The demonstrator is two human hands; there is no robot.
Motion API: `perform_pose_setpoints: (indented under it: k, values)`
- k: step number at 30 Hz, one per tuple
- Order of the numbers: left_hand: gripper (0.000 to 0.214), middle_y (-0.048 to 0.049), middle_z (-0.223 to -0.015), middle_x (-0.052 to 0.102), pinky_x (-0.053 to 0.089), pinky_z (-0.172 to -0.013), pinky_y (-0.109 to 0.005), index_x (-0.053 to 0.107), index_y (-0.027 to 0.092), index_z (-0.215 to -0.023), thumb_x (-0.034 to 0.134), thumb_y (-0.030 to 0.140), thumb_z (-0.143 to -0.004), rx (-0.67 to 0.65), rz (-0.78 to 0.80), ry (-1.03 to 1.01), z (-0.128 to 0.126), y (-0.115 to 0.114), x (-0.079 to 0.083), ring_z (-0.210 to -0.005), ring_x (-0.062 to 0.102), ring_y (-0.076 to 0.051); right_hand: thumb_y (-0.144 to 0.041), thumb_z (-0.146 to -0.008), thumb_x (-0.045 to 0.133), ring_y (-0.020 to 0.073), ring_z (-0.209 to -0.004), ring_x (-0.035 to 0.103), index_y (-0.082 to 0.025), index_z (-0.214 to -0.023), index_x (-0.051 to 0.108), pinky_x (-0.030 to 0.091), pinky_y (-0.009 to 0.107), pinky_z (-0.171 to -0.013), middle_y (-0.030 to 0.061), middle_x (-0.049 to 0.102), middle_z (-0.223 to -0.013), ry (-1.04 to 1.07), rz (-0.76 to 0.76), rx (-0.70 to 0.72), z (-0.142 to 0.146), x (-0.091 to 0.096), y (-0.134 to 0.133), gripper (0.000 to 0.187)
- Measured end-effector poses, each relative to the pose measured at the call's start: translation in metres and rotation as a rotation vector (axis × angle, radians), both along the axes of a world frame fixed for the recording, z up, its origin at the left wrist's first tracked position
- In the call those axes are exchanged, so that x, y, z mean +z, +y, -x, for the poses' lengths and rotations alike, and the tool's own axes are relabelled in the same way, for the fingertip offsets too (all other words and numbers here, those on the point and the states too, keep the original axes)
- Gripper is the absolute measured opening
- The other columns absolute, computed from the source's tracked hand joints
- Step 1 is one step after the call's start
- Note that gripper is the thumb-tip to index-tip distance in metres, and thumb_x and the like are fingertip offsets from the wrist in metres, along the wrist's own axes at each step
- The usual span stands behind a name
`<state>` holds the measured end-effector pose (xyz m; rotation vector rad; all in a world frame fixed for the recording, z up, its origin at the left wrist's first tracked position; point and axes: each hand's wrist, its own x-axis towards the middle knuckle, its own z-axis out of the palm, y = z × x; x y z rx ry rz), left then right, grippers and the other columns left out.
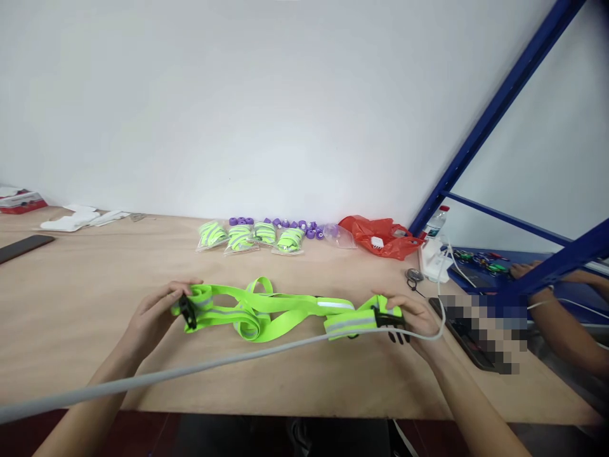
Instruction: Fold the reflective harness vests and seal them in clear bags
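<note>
A neon green reflective strap point(280, 311) with silver bands and black buckles lies stretched across the wooden table point(95, 273). My left hand point(157, 311) is closed on its left end, by a black buckle point(187, 311). My right hand point(413, 317) is closed on its right end, where another black buckle point(387, 319) shows. The middle of the strap loops loosely on the table between my hands.
Several bagged green straps point(250, 237) and purple caps point(285, 223) line the back wall, beside a red plastic bag point(380, 236). A grey cable point(190, 368) crosses in front. A black phone point(23, 246) lies left. Another person's arms point(561, 311) work beyond the blue rack point(499, 108).
</note>
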<state>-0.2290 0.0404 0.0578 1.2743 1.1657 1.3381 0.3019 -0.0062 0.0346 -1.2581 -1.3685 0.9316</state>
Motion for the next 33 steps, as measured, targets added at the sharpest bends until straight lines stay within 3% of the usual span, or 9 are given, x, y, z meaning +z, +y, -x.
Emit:
perform_pose_setpoints:
  k: [5,9,13,16,18,21,26,30,33]
  values:
    - [0.044,-0.0118,-0.112,0.073,0.058,-0.085,-0.039,0.068,0.019,-0.068,0.062,0.056,-0.092,-0.263,-0.020,0.275,-0.014,-0.011,-0.012,-0.104,0.067,-0.032,-0.043,-0.089,0.059,0.0331,-0.108,0.069,-0.023,-0.064,0.075,0.051,0.050,-0.100,0.0127,0.075,-0.117,-0.321,-0.033,0.219,0.032,0.012,-0.027,0.035]
    - [0.040,-0.0100,-0.107,0.074,0.052,-0.097,-0.038,0.076,0.021,-0.076,0.056,0.049,-0.097,-0.523,-0.100,0.506,-0.034,-0.013,-0.004,-0.112,0.066,-0.031,-0.035,-0.091,0.051,0.0315,-0.109,0.068,-0.025,-0.074,0.074,0.050,0.049,-0.101,0.0101,0.077,-0.104,-0.455,-0.089,0.182,0.047,0.011,-0.034,0.031]
    - [0.040,-0.0079,-0.103,0.074,0.054,-0.088,-0.033,0.074,0.021,-0.090,0.051,0.052,-0.098,-0.378,-0.150,0.613,-0.050,-0.003,0.006,-0.101,0.068,-0.028,-0.034,-0.095,0.048,0.0273,-0.099,0.069,-0.025,-0.093,0.073,0.054,0.043,-0.090,0.0094,0.076,-0.105,-0.515,-0.192,0.029,0.057,0.011,-0.025,0.026]
    - [0.041,-0.0087,-0.106,0.073,0.054,-0.084,-0.034,0.067,0.020,-0.104,0.050,0.056,-0.096,-0.273,-0.133,0.710,-0.064,0.011,0.012,-0.101,0.068,-0.029,-0.031,-0.095,0.047,0.0264,-0.104,0.068,-0.025,-0.101,0.071,0.052,0.042,-0.094,0.0089,0.075,-0.109,-0.612,-0.239,0.033,0.074,0.011,-0.012,0.026]
    - [0.046,-0.0105,-0.109,0.072,0.054,-0.081,-0.037,0.061,0.019,-0.116,0.057,0.057,-0.091,-0.284,-0.056,0.822,-0.079,0.019,0.015,-0.099,0.069,-0.031,-0.026,-0.094,0.047,0.0265,-0.111,0.065,-0.024,-0.108,0.071,0.049,0.044,-0.100,0.0087,0.074,-0.114,-0.702,-0.208,0.057,0.090,0.010,0.000,0.028]
    - [0.053,-0.0110,-0.104,0.073,0.053,-0.080,-0.039,0.058,0.018,-0.122,0.068,0.048,-0.080,-0.436,0.039,0.957,-0.104,0.030,0.017,-0.095,0.070,-0.034,-0.020,-0.091,0.050,0.0265,-0.113,0.064,-0.021,-0.113,0.070,0.048,0.043,-0.101,0.0097,0.072,-0.118,-0.788,-0.132,0.087,0.113,0.008,0.021,0.030]
    - [0.049,-0.0048,-0.115,0.073,0.052,-0.089,-0.037,0.056,0.024,-0.129,0.060,0.025,-0.080,-0.606,-0.071,0.745,-0.131,0.038,0.006,-0.105,0.069,-0.028,-0.028,-0.091,0.062,0.0264,-0.112,0.066,-0.023,-0.119,0.070,0.048,0.039,-0.099,0.0089,0.073,-0.120,-0.794,-0.118,0.169,0.138,0.009,0.045,0.029]
    - [0.053,-0.0056,-0.114,0.072,0.054,-0.081,-0.036,0.050,0.024,-0.137,0.060,0.026,-0.085,-0.570,-0.141,0.480,-0.135,0.039,0.002,-0.095,0.069,-0.026,-0.044,-0.089,0.069,0.0288,-0.110,0.068,-0.025,-0.127,0.068,0.051,0.038,-0.092,0.0090,0.073,-0.124,-0.691,-0.081,0.263,0.145,0.011,0.048,0.043]
    - [0.053,-0.0067,-0.118,0.070,0.055,-0.074,-0.033,0.046,0.024,-0.138,0.063,0.032,-0.089,-0.554,-0.126,0.240,-0.137,0.040,0.006,-0.090,0.070,-0.023,-0.046,-0.085,0.072,0.0275,-0.098,0.071,-0.025,-0.115,0.072,0.053,0.033,-0.080,0.0045,0.077,-0.114,-0.586,-0.056,0.317,0.145,0.008,0.049,0.036]
